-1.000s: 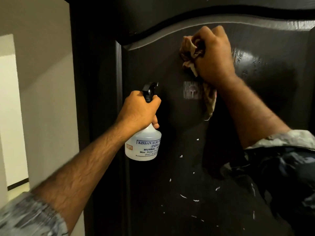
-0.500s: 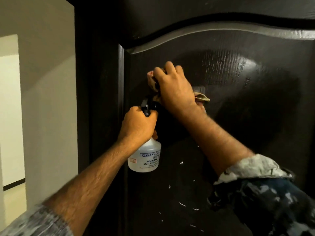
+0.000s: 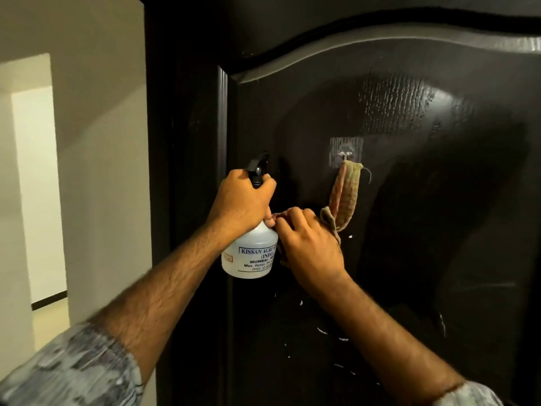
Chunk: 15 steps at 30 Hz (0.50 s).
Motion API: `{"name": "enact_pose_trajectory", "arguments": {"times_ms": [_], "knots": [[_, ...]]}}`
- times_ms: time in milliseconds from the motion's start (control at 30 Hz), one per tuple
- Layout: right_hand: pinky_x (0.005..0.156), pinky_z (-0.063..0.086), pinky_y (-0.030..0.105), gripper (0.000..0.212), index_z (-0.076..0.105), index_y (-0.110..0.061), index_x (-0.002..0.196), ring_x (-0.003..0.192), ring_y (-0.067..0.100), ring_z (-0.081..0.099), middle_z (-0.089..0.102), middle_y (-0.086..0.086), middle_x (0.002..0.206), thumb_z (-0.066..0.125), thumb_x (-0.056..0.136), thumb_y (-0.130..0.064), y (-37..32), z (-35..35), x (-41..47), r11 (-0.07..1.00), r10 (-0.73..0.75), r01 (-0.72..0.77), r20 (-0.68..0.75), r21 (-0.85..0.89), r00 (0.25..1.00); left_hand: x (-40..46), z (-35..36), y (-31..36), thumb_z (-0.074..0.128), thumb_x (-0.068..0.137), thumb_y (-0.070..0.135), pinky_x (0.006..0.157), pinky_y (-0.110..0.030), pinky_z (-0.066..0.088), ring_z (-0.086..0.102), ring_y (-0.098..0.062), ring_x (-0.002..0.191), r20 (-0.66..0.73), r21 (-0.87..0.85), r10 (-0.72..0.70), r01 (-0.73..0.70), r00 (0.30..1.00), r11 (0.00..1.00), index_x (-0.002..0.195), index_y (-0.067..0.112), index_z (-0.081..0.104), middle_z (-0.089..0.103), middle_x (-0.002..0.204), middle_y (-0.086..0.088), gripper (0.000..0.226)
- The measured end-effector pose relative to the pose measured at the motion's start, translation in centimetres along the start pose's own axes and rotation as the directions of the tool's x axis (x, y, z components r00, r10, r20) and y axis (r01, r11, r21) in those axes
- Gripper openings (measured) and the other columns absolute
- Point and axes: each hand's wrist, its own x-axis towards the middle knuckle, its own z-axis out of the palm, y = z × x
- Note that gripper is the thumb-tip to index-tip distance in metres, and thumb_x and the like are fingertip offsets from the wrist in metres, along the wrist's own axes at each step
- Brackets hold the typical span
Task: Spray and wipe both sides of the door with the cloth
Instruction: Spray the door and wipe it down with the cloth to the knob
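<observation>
A dark brown panelled door (image 3: 424, 230) fills the right of the view, with a wet sheen on its upper panel. My left hand (image 3: 241, 200) grips the neck of a white spray bottle (image 3: 251, 253) with a black trigger head, held close to the door. My right hand (image 3: 310, 247) is closed on the lower part of a tan checked cloth (image 3: 345, 197) and presses it against the door beside the bottle. The cloth's upper end is caught on a small clear adhesive hook (image 3: 345, 153) stuck to the panel.
The door's dark edge (image 3: 187, 200) runs down the middle left. Beyond it stand a beige wall (image 3: 102, 171) and a lit doorway (image 3: 35, 186) with pale floor. White paint flecks (image 3: 322, 331) dot the lower door panel.
My right hand has swept the cloth from the upper panel down and left to beside the bottle. One end of the cloth now hangs on the hook. The left hand stayed about level.
</observation>
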Motion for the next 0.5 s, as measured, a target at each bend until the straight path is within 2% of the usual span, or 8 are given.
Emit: {"name": "enact_pose_trajectory", "arguments": {"times_ms": [67,167,233,267,333,367,500], "knots": [[0.072,0.058,0.043,0.035,0.069,-0.016,0.120,0.101,0.031,0.061,0.062,0.009,0.114,0.060,0.090,-0.032,1.2,-0.9,1.6,0.994,-0.098,0.098,-0.008,-0.045,0.995,-0.2,-0.1,0.2,0.051,0.102,0.034,0.064,-0.024,0.054,0.070,-0.008,0.049,-0.007,-0.019,-0.001,0.001,1.000,1.000,0.053,0.010,0.068,0.072,0.048,0.000,0.057],[0.067,0.051,0.042,0.028,0.072,-0.015,0.109,0.093,0.033,0.061,0.063,0.010,0.105,0.058,0.093,-0.032,2.7,-3.1,5.7,0.989,-0.096,0.088,-0.056,-0.119,0.994,-0.3,-0.3,0.7,0.053,0.103,0.033,0.055,-0.015,0.048,0.068,-0.004,0.043,-0.038,-0.035,-0.006,0.005,0.999,0.999,0.057,0.012,0.067,0.069,0.044,0.003,0.052],[0.069,0.052,0.043,0.030,0.072,-0.016,0.115,0.100,0.034,0.060,0.062,0.011,0.111,0.061,0.095,-0.035,3.8,-5.2,8.8,0.991,-0.043,0.033,-0.071,-0.131,0.997,-0.2,-0.5,0.7,0.052,0.103,0.032,0.056,-0.019,0.049,0.070,-0.007,0.044,-0.033,-0.062,-0.018,0.015,0.999,0.998,0.060,0.011,0.069,0.072,0.048,-0.002,0.051],[0.074,0.053,0.043,0.034,0.070,-0.017,0.121,0.107,0.034,0.059,0.061,0.011,0.117,0.069,0.093,-0.036,4.6,-6.3,10.2,0.993,-0.008,0.001,-0.059,-0.119,0.998,-0.1,-0.6,0.7,0.052,0.103,0.032,0.058,-0.020,0.049,0.072,-0.010,0.046,-0.028,-0.068,-0.020,0.018,0.999,0.998,0.061,0.009,0.070,0.074,0.051,-0.004,0.052],[0.084,0.055,0.044,0.055,0.065,-0.020,0.132,0.119,0.034,0.055,0.056,0.011,0.130,0.086,0.083,-0.034,6.3,-8.6,12.6,0.994,0.071,-0.074,-0.038,-0.080,0.997,0.1,-0.7,0.6,0.051,0.104,0.033,0.063,-0.021,0.051,0.075,-0.013,0.051,-0.013,-0.062,-0.019,0.018,1.000,0.998,0.060,0.007,0.071,0.075,0.054,-0.007,0.054],[0.088,0.055,0.045,0.060,0.063,-0.021,0.135,0.124,0.034,0.053,0.054,0.012,0.135,0.088,0.082,-0.032,7.3,-9.7,13.5,0.992,0.115,-0.117,-0.046,-0.055,0.992,0.2,-0.7,0.6,0.051,0.104,0.033,0.065,-0.021,0.052,0.075,-0.013,0.052,-0.007,-0.061,-0.016,0.016,1.000,0.998,0.060,0.008,0.071,0.076,0.054,-0.007,0.055],[0.099,0.054,0.050,0.055,0.060,-0.019,0.139,0.131,0.036,0.049,0.050,0.014,0.142,0.083,0.089,-0.023,10.9,-13.0,14.9,0.965,0.255,-0.261,-0.172,-0.014,0.951,0.2,-0.2,0.3,0.052,0.104,0.033,0.072,-0.025,0.056,0.075,-0.013,0.052,0.007,-0.079,-0.018,0.019,1.000,0.997,0.060,0.010,0.069,0.075,0.054,-0.007,0.053]]}}
